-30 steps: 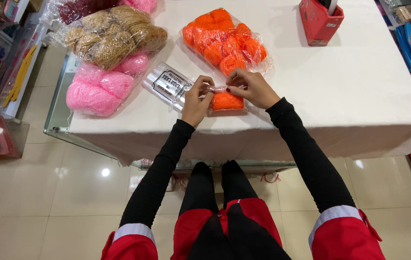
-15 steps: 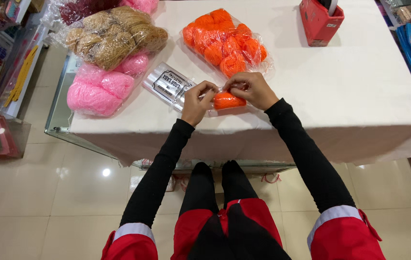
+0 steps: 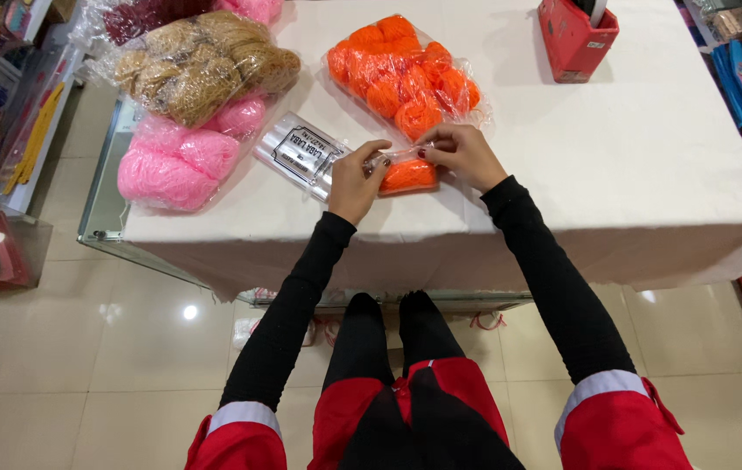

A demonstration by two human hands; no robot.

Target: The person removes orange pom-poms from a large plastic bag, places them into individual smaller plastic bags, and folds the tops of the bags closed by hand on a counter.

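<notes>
Orange yarn skein [image 3: 407, 175] in a thin clear wrapper lies near the front edge of the desk [image 3: 632, 200], which is covered in a white cloth, and both hands meet on it. Nearest the viewer are black-sleeved arms and red clothing. The left hand [image 3: 355, 181] pinches the wrapper at the skein's left end, fingers closed narrowly on the plastic. The right hand [image 3: 458, 155] curls over the upper right side, fingertips nipping the wrapper's top edge. The skein's long axis runs left to right, roughly parallel to the desk's front edge, one end toward each hand.

Possible trouble: the film looks thin, so a hard pull could tear it, and the skein sits close enough to the edge to slip off onto the tiled floor.

Just left of the left hand lies a flat clear packet with a label [image 3: 301, 154]. Further left sits a bag of pink yarn [image 3: 181, 157]; behind it a bag of tan yarn [image 3: 201, 65]. Beyond the hands rests a bag of orange skeins [image 3: 401, 74]. At the far right stands a red box [image 3: 575, 39].
</notes>
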